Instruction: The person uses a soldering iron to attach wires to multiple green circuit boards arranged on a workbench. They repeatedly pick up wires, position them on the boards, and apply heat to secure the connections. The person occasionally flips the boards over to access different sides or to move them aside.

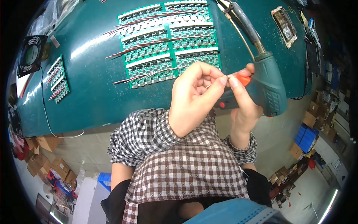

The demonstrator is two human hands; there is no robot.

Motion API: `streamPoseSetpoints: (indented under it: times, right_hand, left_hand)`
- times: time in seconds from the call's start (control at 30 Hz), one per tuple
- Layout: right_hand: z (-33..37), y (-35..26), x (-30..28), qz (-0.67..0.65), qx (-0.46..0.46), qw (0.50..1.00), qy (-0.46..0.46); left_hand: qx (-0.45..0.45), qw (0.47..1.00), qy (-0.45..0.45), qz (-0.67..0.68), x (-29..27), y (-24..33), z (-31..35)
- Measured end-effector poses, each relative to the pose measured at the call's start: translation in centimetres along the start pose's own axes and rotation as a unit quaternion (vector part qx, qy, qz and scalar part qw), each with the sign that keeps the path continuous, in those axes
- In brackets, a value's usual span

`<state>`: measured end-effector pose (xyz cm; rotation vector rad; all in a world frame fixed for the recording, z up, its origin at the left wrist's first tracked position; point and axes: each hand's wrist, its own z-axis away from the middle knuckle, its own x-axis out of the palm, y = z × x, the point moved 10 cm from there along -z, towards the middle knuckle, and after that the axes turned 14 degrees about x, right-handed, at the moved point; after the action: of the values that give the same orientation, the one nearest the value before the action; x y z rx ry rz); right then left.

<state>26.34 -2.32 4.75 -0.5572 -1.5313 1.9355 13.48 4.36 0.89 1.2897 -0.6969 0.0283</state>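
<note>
Grn tool blocks R hand rightward; room L of big PCBs.

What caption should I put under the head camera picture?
Two hands close together beside a green-handled tool, with circuit boards lying on a green table.

Holds left hand near right hand, pinching left thumb against forefinger; curls right fingers and extends right thumb upward, with both thumb tips close together.
</note>
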Motion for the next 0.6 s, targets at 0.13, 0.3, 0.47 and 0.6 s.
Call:
streamPoseSetpoints:
  times: [0.13, 0.3, 0.47, 0.6]
  right_hand:
    - [0.1, 0.2, 0.1, -0.004, 0.004, 1.0, 0.004]
    - [0.2, 0.3, 0.1, -0.015, 0.009, 1.0, 0.007]
    - [0.4, 0.2, -1.2, -0.056, 0.023, 0.998, -0.006]
    - [0.2, 1.0, -5.5, -0.118, 0.054, 0.989, -0.064]
  left_hand:
    - [0.011, 1.0, 0.009, -0.008, -0.3, 0.2, -0.1]
    - [0.03, 0.999, 0.022, -0.001, -0.5, 0.3, -0.2]
    - [0.049, 0.994, -0.015, -0.092, -2.4, 1.9, -0.6]
    - [0.067, 0.948, -0.044, -0.308, -6.3, 5.3, -1.7]
